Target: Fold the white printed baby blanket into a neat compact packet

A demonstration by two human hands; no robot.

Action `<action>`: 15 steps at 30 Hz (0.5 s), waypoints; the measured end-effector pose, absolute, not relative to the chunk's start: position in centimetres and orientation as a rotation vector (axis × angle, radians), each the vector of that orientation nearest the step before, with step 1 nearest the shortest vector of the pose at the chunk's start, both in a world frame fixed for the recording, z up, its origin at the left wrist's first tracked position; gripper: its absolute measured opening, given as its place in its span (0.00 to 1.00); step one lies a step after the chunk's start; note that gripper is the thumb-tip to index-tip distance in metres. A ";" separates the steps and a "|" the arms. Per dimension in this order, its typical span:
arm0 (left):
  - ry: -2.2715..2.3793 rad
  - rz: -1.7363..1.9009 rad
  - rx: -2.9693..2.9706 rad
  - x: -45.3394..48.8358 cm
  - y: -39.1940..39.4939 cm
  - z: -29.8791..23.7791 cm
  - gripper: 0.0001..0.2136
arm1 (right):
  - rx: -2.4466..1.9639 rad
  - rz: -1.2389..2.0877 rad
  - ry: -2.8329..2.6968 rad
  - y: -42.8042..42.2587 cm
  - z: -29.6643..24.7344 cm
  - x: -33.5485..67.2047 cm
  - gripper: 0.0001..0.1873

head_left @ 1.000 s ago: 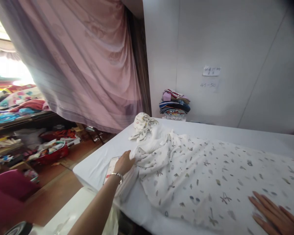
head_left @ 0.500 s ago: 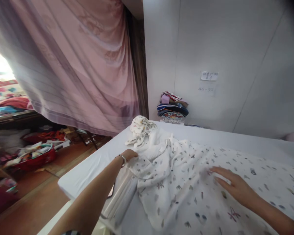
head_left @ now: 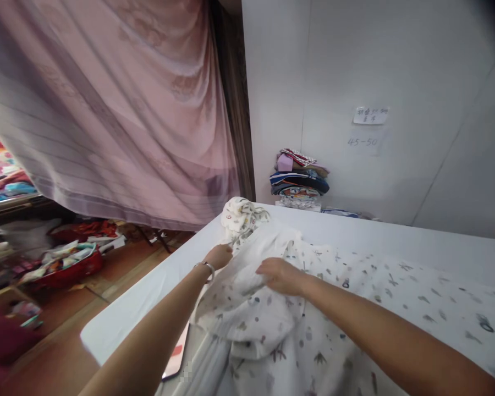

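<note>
A large white cloth [head_left: 322, 324] printed with small dark leaves and other little motifs lies rumpled over the white table. My left hand [head_left: 219, 256], with a bracelet at the wrist, is closed on the cloth's left edge. Close by on its right, my right hand [head_left: 281, 276] has its fingers curled onto a plain white fold of the same cloth. Just beyond the left hand, a bunched bundle of printed cloth [head_left: 240, 215] rests near the table's far left edge. How firmly each hand grips is partly hidden by the folds.
Under my left forearm lies a phone [head_left: 175, 355]. A stack of folded clothes [head_left: 299, 179] stands against the grey wall at the back. To the left hangs a pink curtain [head_left: 160, 110]; below it, a red basket [head_left: 72, 269] of cloth items sits on the floor.
My right hand has moved left across the cloth, from lying on it to gripping a fold near my left hand. The cloth's left part has been lifted and bunched. The view has shifted slightly.
</note>
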State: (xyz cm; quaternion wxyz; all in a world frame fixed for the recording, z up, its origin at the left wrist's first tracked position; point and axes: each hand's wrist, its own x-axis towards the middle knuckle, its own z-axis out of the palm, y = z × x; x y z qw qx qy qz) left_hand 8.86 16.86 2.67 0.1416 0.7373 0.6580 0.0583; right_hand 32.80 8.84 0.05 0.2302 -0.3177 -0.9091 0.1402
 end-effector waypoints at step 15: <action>1.966 0.389 2.054 21.2 27.7 -0.1 0.17 | -0.770 0.176 -2.669 7.2 -2.5 30.3 0.10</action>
